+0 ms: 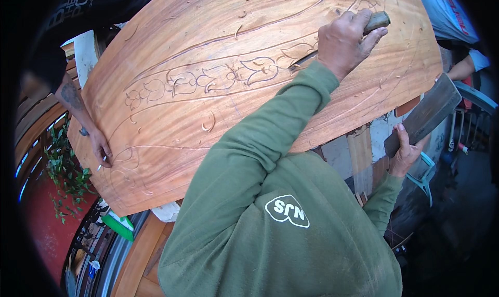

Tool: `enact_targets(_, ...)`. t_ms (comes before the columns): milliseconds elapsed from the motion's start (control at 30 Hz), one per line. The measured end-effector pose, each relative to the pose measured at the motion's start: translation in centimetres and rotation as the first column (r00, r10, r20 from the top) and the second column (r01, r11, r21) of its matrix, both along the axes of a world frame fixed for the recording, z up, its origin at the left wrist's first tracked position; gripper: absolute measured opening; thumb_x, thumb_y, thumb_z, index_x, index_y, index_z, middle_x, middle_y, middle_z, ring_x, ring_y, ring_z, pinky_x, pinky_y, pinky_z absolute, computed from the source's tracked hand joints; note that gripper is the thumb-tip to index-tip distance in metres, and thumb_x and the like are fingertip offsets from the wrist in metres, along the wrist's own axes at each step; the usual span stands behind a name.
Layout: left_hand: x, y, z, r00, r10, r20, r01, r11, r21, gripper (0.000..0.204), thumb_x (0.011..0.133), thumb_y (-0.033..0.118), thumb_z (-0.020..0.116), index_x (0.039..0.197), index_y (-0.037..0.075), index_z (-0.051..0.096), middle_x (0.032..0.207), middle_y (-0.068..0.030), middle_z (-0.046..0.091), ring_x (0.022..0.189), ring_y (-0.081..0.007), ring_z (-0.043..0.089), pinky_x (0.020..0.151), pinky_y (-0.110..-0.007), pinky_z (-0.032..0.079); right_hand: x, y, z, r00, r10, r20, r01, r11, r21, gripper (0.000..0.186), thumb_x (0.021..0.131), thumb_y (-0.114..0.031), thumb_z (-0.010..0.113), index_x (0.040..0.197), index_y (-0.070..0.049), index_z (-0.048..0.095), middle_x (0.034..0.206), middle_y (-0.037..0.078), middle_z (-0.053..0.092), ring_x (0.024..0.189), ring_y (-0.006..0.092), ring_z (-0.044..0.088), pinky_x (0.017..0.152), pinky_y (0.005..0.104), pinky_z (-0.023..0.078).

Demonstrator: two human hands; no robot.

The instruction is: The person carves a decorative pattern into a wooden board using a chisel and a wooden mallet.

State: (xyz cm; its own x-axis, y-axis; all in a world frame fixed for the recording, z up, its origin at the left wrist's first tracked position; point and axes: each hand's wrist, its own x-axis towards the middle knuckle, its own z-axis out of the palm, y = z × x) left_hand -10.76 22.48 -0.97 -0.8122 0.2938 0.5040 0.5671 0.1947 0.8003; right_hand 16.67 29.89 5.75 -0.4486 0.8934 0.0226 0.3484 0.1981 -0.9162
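Note:
A large wooden panel [234,120] lies in front of me, carved with outlined leaves and long curved lines. My left hand [343,45] is closed around a chisel [378,22]. The chisel's handle end sticks out past my fingers on the right, and its dark metal blade comes out on the left over the leaf pattern. At the right, beyond the panel's near edge, my right hand [407,154] grips a dark, flat rectangular wooden block [423,115] and holds it up at a tilt. Its fingers are partly hidden behind the block.
Curled wood shavings [209,123] are scattered over the panel. At the left, another person's hand [101,150] rests there with a cigarette. Another person's forearm [461,68] is at the far right. A green-bristled brush [118,225], a leafy plant [65,167] and a pale-blue plastic chair [423,177] stand around.

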Motion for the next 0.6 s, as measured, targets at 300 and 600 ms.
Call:
enact_targets(300, -0.4, -0.1, -0.4, 0.998, 0.055, 0.041, -0.056, 0.998, 0.021, 0.044, 0.09, 0.049, 0.077, 0.116, 0.013, 0.07, 0.083, -0.0102, 0.068, 0.07, -0.0301, 0.07, 0.057, -0.043, 0.057, -8.8, 3.8, 3.4, 0.956, 0.014, -0.292, -0.04, 0.996, -0.081, 0.058, 0.089, -0.002, 0.076, 0.14, -0.002, 0.049, 0.106, 0.011, 0.067, 0.09, 0.0203, 0.07, 0.078, 0.0335, 0.059)
enact_targets(600, 0.6, 0.0, -0.9, 0.999, -0.022, -0.029, 0.021, 1.0, -0.018, 0.044, 0.09, 0.052, 0.076, 0.112, 0.014, 0.073, 0.08, -0.0098, 0.071, 0.068, -0.0288, 0.071, 0.056, -0.042, 0.056, -11.4, 8.5, -1.6, 0.842, 0.491, 0.225, -0.536, 0.809, 0.242, 0.056, 0.085, 0.0, 0.074, 0.137, -0.004, 0.052, 0.108, 0.006, 0.067, 0.087, 0.0141, 0.065, 0.081, 0.0265, 0.054)
